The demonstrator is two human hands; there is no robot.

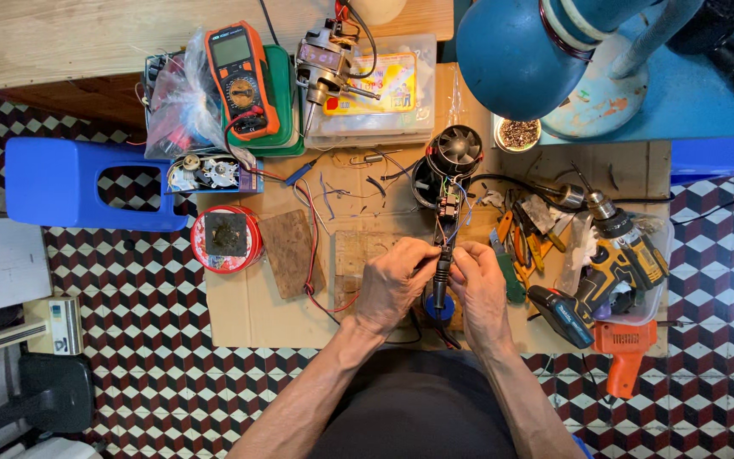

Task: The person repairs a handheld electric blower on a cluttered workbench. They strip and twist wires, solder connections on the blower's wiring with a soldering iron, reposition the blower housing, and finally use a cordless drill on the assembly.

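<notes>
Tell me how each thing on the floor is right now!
Left hand: closed on a black handle with a cord.
Right hand: pinching thin wires beside the handle.
Black handle: upright between both hands.
Black round part: lying on the cardboard, wires attached.
Orange meter: lying face up, screen blank.
Red tin: open, dark pad inside.
Yellow drill: lying in a tray.
Blue stool: lying on its side.

Repair workshop — multimeter (239, 81), cordless drill (613, 263), scattered wires.

Lamp (537, 51) cut off by top edge. Fingertips of left hand (392, 285) and right hand (479, 289) hide part of black tool (442, 276); grip unclear. Small board (449, 204) & wires too small to tell. Orange tool (626, 344) partly under drill (613, 259).
</notes>
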